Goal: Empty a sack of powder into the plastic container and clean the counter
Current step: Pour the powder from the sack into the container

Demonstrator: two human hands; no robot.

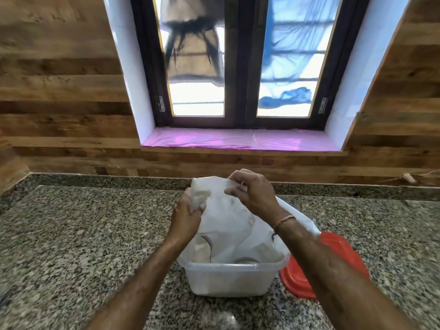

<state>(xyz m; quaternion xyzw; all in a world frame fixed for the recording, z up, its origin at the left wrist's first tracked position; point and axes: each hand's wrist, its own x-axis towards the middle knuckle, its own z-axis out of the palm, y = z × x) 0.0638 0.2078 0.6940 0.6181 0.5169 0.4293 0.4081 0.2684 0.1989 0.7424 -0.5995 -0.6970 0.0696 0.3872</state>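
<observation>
A white plastic sack (228, 222) stands upended in a clear plastic container (228, 279) on the granite counter (83, 229). Its lower end hangs inside the container, and pale powder shows through the sack near the container's rim. My left hand (187, 217) grips the sack's left edge. My right hand (252, 191) pinches the raised top of the sack from the right. Both hands hold the sack above the container.
A red lid (302, 279) lies on the counter against the container's right side, partly under my right forearm. A wood-panelled wall and a window with a pink sill (238, 139) stand behind the counter. A faint pale smear (221, 317) marks the counter in front of the container.
</observation>
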